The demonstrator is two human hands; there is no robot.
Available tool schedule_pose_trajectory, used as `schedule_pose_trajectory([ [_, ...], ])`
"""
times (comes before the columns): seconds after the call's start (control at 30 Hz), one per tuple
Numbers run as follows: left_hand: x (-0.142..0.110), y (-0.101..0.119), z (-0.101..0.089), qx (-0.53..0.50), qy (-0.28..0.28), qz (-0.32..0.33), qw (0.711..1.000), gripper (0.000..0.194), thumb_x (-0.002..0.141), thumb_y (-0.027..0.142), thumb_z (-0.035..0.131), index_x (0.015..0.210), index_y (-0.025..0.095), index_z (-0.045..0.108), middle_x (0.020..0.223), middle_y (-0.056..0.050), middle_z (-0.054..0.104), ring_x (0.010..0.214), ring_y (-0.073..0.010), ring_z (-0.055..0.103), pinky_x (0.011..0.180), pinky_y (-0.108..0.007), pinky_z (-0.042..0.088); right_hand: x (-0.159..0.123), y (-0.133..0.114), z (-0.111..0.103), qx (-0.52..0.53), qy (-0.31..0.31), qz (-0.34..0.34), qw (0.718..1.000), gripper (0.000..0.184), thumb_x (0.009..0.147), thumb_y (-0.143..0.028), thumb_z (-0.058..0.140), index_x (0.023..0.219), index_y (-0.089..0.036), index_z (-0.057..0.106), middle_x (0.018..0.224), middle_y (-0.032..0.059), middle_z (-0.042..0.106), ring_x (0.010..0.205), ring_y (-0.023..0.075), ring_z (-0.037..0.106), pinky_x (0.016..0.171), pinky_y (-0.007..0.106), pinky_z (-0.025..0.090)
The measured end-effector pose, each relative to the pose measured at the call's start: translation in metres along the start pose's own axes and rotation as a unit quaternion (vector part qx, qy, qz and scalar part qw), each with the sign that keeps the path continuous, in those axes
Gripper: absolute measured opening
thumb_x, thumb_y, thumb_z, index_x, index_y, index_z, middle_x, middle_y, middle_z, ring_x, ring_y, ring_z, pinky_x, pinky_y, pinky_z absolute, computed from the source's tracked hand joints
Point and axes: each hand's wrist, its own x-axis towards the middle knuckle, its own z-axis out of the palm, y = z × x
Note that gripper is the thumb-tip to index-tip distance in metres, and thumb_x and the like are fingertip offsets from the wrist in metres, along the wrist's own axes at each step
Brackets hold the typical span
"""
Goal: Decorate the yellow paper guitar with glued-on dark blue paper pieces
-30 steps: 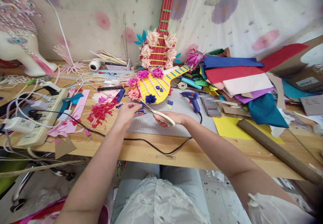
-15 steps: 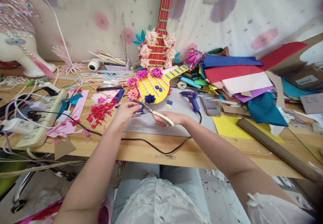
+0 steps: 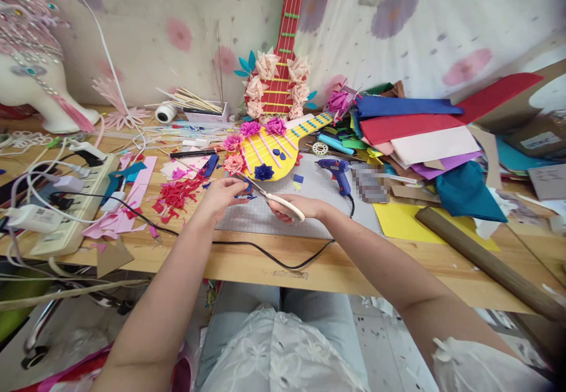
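Note:
My right hand (image 3: 294,208) is closed round the white handles of a pair of scissors (image 3: 289,205), whose blades point up and left. Close by, my left hand (image 3: 224,196) pinches a small piece of dark blue paper (image 3: 249,188) at the blade tips. Just beyond both hands lies a yellow paper instrument (image 3: 283,171) with pink strips, paper flowers along its left edge and a dark blue flower (image 3: 263,172) at its lower end. Blue scraps rest on the grey cutting mat (image 3: 283,227) under my hands.
A blue glue gun (image 3: 336,174) lies right of the instrument, its black cord looping along the table's front. Red paper shreds (image 3: 179,197) and a power strip (image 3: 75,203) are at left. Stacked coloured paper (image 3: 415,124) fills the right. A red instrument (image 3: 283,85) stands behind.
The view has shifted very slightly. Both hands stay almost in the same place, with the scissors still at the blue paper.

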Motion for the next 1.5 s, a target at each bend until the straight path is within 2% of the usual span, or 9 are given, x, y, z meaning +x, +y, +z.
schedule_pose_trajectory([
  [0.3, 0.003, -0.002, -0.006, -0.005, -0.013, 0.003, 1.000, 0.012, 0.053, 0.016, 0.074, 0.058, 0.013, 0.064, 0.069, -0.008, 0.067, 0.068, -0.0179, 0.064, 0.056, -0.027, 0.054, 0.002, -0.002, 0.003, 0.032, 0.011, 0.002, 0.999, 0.053, 0.068, -0.067, 0.059, 0.077, -0.020, 0.036, 0.059, -0.0086, 0.031, 0.043, 0.0034, 0.029, 0.038, 0.019, 0.023],
  [0.6, 0.002, 0.002, -0.013, -0.004, -0.002, -0.003, 1.000, 0.009, 0.057, 0.015, 0.071, 0.060, 0.013, 0.063, 0.068, -0.007, 0.067, 0.068, -0.0168, 0.065, 0.056, -0.026, 0.054, 0.010, -0.004, 0.003, 0.030, 0.017, -0.005, 0.999, 0.049, 0.071, -0.064, 0.058, 0.075, -0.020, 0.037, 0.056, -0.0088, 0.033, 0.041, 0.0025, 0.030, 0.035, 0.016, 0.021],
  [0.9, -0.001, 0.002, -0.024, -0.009, -0.002, -0.012, 1.000, 0.017, 0.053, 0.019, 0.075, 0.063, 0.013, 0.062, 0.071, -0.004, 0.068, 0.074, -0.0171, 0.066, 0.057, -0.024, 0.053, 0.020, -0.002, 0.003, 0.025, 0.009, 0.003, 1.000, 0.051, 0.067, -0.064, 0.062, 0.070, -0.019, 0.037, 0.051, -0.0096, 0.035, 0.037, 0.0028, 0.032, 0.031, 0.016, 0.023],
  [1.13, 0.002, -0.009, -0.025, -0.031, 0.008, 0.040, 0.999, 0.028, 0.048, 0.027, 0.081, 0.066, 0.012, 0.066, 0.067, -0.004, 0.067, 0.068, -0.0142, 0.064, 0.064, -0.026, 0.054, 0.020, -0.004, 0.006, 0.046, 0.044, -0.038, 0.997, 0.051, 0.070, -0.069, 0.054, 0.071, -0.020, 0.038, 0.048, -0.0082, 0.040, 0.038, 0.0057, 0.037, 0.035, 0.020, 0.030],
  [1.33, 0.001, -0.020, -0.002, -0.091, 0.013, 0.073, 0.993, 0.034, 0.045, 0.031, 0.083, 0.066, 0.013, 0.064, 0.065, -0.001, 0.066, 0.066, -0.0137, 0.064, 0.068, -0.029, 0.053, 0.019, 0.004, 0.006, -0.039, 0.153, -0.081, 0.984, 0.047, 0.076, -0.066, 0.048, 0.074, -0.021, 0.037, 0.051, -0.0076, 0.039, 0.045, 0.0081, 0.041, 0.044, 0.022, 0.033],
  [1.43, 0.002, -0.029, 0.008, -0.125, 0.024, 0.104, 0.986, 0.034, 0.046, 0.032, 0.082, 0.066, 0.014, 0.062, 0.067, 0.000, 0.066, 0.069, -0.0141, 0.064, 0.069, -0.029, 0.053, 0.009, 0.007, 0.002, -0.184, 0.184, -0.075, 0.963, 0.043, 0.078, -0.063, 0.047, 0.078, -0.020, 0.041, 0.061, -0.0050, 0.047, 0.055, 0.0094, 0.045, 0.054, 0.024, 0.035],
  [1.5, 0.004, -0.035, 0.012, -0.131, 0.023, 0.129, 0.983, 0.033, 0.048, 0.033, 0.081, 0.067, 0.015, 0.062, 0.068, 0.000, 0.066, 0.070, -0.0136, 0.064, 0.071, -0.030, 0.054, 0.000, 0.005, -0.001, -0.306, 0.198, -0.046, 0.930, 0.042, 0.080, -0.062, 0.046, 0.082, -0.020, 0.046, 0.070, -0.0023, 0.053, 0.062, 0.0113, 0.047, 0.058, 0.024, 0.034],
])
